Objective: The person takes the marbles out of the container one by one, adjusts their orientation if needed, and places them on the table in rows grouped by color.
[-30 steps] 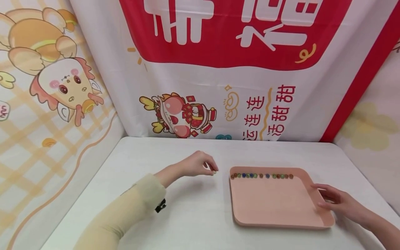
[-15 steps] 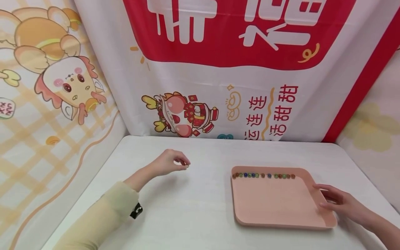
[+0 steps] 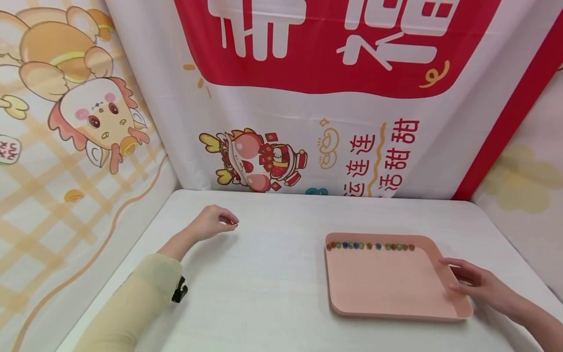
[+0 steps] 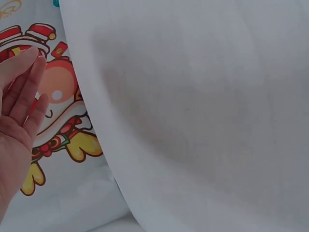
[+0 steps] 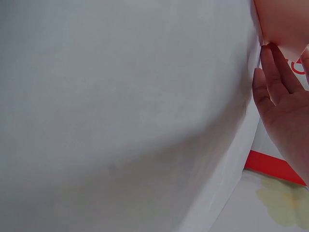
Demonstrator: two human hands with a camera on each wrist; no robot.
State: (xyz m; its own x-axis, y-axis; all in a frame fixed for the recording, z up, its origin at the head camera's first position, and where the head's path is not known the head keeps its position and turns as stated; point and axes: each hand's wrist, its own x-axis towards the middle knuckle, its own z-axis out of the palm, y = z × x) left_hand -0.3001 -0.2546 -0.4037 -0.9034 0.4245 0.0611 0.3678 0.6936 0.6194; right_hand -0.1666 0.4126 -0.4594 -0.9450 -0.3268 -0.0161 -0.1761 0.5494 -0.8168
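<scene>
In the head view my left hand [image 3: 213, 222] is over the left part of the white table, thumb and forefinger pinched together. A tiny shiny thing like a marble [image 3: 236, 225] shows at these fingertips, mostly hidden by them. The left wrist view has the same hand [image 4: 21, 96] at its left edge. My right hand [image 3: 477, 283] grips the right wall of a pink tray [image 3: 391, 288], index finger and thumb at the rim. Seen from the right wrist, that hand's [image 5: 285, 92] other fingers lie against the tray's outside. A row of coloured marbles [image 3: 356, 246] lines the tray's far side.
The white table [image 3: 264, 283] ends at a hanging cloth [image 3: 325, 146] with red and white print at the back. A patterned cloth wall [image 3: 75, 171] borders the left side, and another pale one [image 3: 523, 181] the right.
My left hand has moved left across the table, away from the tray, with fingertips still pinched. The right hand, the tray and the marble row have stayed put.
</scene>
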